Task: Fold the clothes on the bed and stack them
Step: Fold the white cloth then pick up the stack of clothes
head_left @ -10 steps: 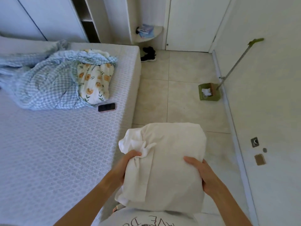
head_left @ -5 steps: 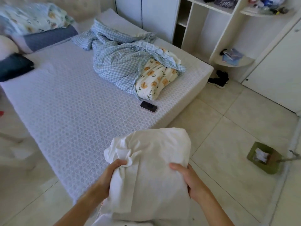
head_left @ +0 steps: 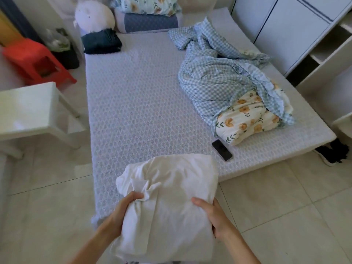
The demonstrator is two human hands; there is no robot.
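Left grip: the left hand [head_left: 122,212] pinches a bunched knot of cloth at the 9 o'clock edge of the white bundle [head_left: 167,206], fingers curled into the gathers, probably to keep loose ends from spilling.
Right grip: the right hand [head_left: 213,216] clasps the 3 o'clock edge, thumb on top and fingers hidden beneath, so the soft load is cradled from both sides.
Bundle: white, thin woven fabric, rumpled, roughly pillow-shaped and loosely wadded rather than folded flat; it is held in the air just over the foot corner of the bed, near the chest.
Bed [head_left: 142,111]: long rectangle running toward 12 o'clock, covered in a pale sheet with a small repeating lattice print; its wide bare middle looks like the natural place to lay the bundle out for folding.
Phone [head_left: 222,150]: dark, flat slab at 1 o'clock of the bundle, near the bed's edge; a spread garment could cover it.
Quilt [head_left: 224,80]: blue gingham, crumpled in a heap at 1 o'clock, with a cream flower-printed face showing at its near end.
Dark pile [head_left: 102,41]: navy cloth, apparently folded, at 11 o'clock by the head of the bed, possibly the start of a stack.
Stage: judged early, with the white bundle not yet folded.
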